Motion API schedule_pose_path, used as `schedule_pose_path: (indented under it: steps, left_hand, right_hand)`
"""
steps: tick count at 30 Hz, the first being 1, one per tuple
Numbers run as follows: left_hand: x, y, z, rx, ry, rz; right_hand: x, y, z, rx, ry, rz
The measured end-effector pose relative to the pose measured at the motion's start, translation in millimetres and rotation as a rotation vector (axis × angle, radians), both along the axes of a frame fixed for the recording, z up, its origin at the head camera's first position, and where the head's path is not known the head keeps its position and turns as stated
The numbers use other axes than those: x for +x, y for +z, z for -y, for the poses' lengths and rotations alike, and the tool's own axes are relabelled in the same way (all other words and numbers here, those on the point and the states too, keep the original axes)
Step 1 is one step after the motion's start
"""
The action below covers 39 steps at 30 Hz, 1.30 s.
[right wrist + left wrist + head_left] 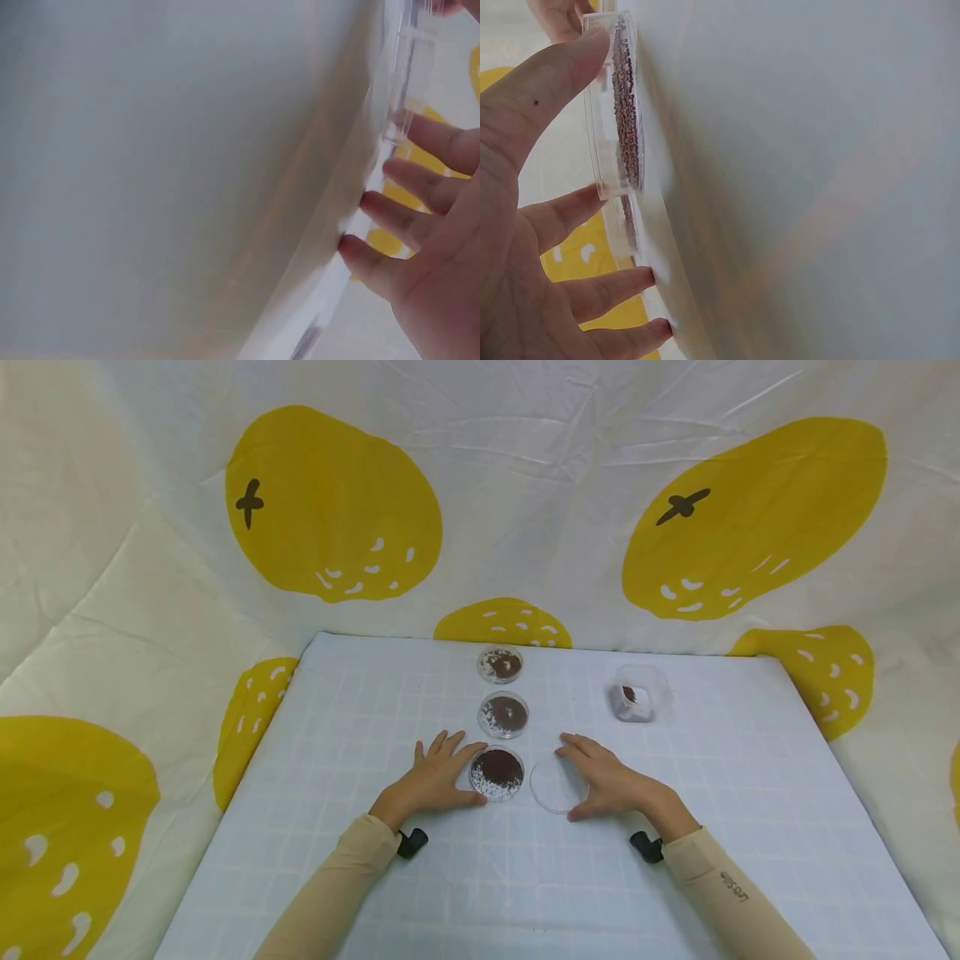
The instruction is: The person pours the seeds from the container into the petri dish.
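Note:
A round clear petri dish [498,770] with dark brown granules and white bits stands nearest to me. Thumb and index finger of my left hand [435,777] grip its sides; the left wrist view shows the granules [627,112] through the clear wall. Just right of this dish, an empty-looking clear petri dish lid [553,787] lies flat on the table. My right hand [613,783] holds the lid by its right side between thumb and index finger. In the right wrist view the index fingertip touches the clear rim [405,94], while the thumb is mostly hidden.
Two more petri dishes with brown granules, a middle one [503,715] and a far one [499,664], line up behind. A small clear tub [632,702] with some brown granules stands back right, beside a larger clear container [654,683]. Fruit-printed cloth [525,527] hangs behind the table.

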<state>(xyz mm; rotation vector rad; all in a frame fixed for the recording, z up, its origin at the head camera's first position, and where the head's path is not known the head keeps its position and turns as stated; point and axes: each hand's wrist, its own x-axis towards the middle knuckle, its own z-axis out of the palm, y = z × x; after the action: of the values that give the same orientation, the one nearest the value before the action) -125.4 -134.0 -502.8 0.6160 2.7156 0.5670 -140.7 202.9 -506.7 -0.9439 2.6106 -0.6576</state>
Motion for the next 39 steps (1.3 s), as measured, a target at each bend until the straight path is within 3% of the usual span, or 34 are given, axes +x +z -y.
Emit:
schedule_pose_path:
  steps: [25, 39]
  left_hand:
    - [-0.6, -3.1, 0.0, 0.013, -0.001, 0.000]
    - [-1.6, -3.5, 0.2, 0.016, 0.000, 0.000]
  right_hand:
    - [-0.6, 9.9, 10, 0.016, -0.049, -0.043]
    - [-1.9, 18.1, 9, -0.149, -0.031, -0.060]
